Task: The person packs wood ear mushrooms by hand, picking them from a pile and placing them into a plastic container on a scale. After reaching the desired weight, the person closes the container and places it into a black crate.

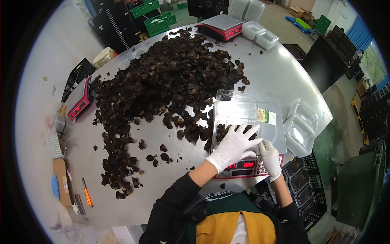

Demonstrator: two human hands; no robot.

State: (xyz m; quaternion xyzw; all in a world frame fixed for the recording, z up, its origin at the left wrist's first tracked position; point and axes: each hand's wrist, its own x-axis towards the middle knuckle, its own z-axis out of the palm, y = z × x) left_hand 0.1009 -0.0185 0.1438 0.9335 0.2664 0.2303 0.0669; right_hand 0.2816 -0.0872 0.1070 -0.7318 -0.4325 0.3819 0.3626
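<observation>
Left hand [233, 146], thin white wrinkled glove, is spread wide, fingers laid over dark brown, curled, ear-shaped pieces [221, 132] in an open clear plastic hinged tray [237, 110]; no grip seen. Right hand [271, 157], gloved likewise, is held at the tray's near-right corner, fingers bent; whether the rim is pinched cannot be told. Tray is set on a red-framed digital scale [278, 134] with a flat grey plate.

Risks, as judged: pieces could be cracked or spilled by hard pressing; the reading could be skewed by hand weight; the thin tray could be slid or tipped by uneven pushing; a flat white-and-yellow paper label [267, 116], 1 to 2 o'clock from the left hand, could be creased by a brushing glove.

Outward: glossy nested clear plastic trays [301, 126] are placed at 2 o'clock from the right hand. A rough, matte dark brown heap [162, 77] is spread at 10 to 11 o'clock on the smooth metal counter [280, 69].
</observation>
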